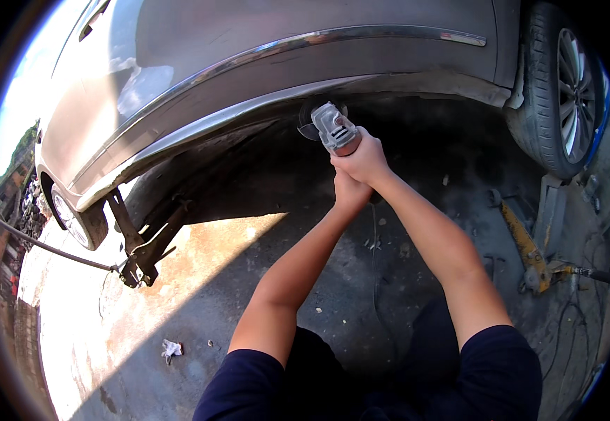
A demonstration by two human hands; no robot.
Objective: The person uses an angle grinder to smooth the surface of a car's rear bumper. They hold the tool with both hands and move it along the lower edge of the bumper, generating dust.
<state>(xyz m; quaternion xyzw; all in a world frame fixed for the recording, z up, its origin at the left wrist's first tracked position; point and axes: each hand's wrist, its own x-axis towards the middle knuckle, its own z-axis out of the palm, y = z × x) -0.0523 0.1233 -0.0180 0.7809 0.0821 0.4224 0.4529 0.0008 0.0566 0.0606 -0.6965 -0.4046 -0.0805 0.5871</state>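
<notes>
Both my hands are wrapped round an angle grinder (335, 128), held out in front of me with its head at the lower edge of a silver-grey car (298, 67). My right hand (365, 156) closes round the body just behind the grinder's head. Behind it and nearer to me, my left hand (352, 191) grips the rear part, which the fingers mostly hide. The grinder's dark round disc or guard (309, 116) is up against the sill (249, 112); whether it touches the metal I cannot tell. A thin cord (375, 281) runs down from the tool toward my legs.
A dark jack (140, 256) with a long bar stands under the car at the left. To the right, a yellow jack (526, 242) sits near the raised wheel (561, 91). Crumpled white paper or cloth (171, 349) lies on the concrete floor (242, 281). Hoses or cables (564, 330) trail at the right.
</notes>
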